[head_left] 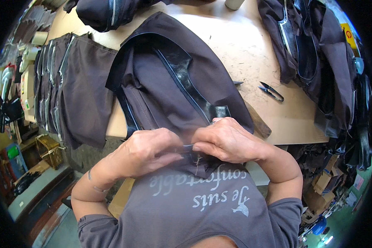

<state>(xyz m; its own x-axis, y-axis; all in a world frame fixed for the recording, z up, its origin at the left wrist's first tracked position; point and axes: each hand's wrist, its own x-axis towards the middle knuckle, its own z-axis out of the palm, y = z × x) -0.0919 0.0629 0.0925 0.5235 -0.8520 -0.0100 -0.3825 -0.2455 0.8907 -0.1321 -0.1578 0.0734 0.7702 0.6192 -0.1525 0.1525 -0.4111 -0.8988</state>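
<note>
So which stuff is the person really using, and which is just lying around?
In use:
- left hand and right hand, pinching the near edge of the dark brown garment piece

Lying about:
- small black snips
- stack of brown pieces
- heap of dark garments
- wooden table

Dark brown garment piece with shiny black trim (173,82) spread on the tabletop (244,45), both hands, left (146,151) and right (225,138), pinching its near edge together, black thread snips (271,91) right of it, stack of brown cut pieces (72,89) left of it, heap of dark garments (318,49) beyond the snips
</note>
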